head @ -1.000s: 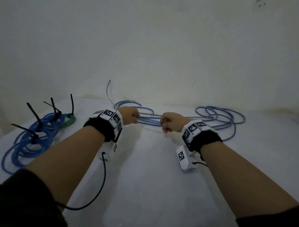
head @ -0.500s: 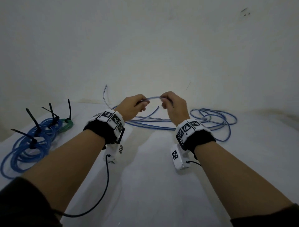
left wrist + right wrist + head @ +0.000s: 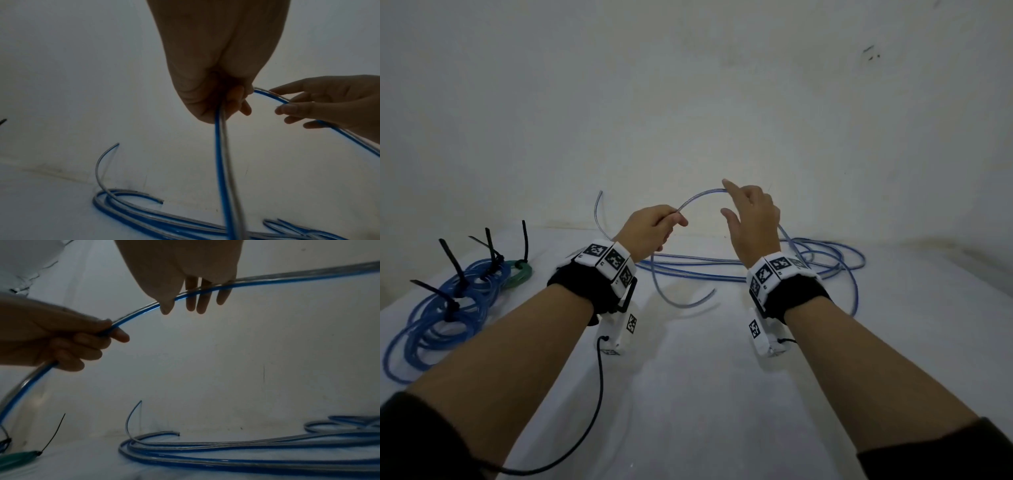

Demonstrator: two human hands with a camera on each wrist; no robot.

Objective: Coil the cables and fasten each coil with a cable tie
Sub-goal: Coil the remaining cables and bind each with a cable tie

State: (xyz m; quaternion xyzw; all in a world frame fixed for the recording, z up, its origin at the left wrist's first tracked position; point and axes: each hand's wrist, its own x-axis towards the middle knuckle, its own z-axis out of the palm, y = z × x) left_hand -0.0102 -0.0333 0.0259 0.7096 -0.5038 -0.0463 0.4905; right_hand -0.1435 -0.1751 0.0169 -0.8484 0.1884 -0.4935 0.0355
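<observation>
The white table fills the lower part of the head view, with a pale wall behind it. On its left side lies a bundle of blue coils, each one fastened with black cable ties that stand up, and one small green coil just beside them. At the back of the table a loose blue and clear cable is spread in long loops.

One part of this cable is lifted in the air as an arch between the two hands. The left hand grips it with curled fingers, and the cable hangs down from this fist to the table. The right hand has its fingers straight and relaxed; the cable passes across them, between the thumb and the other fingers, and it seems to rest there without a firm pinch.
</observation>
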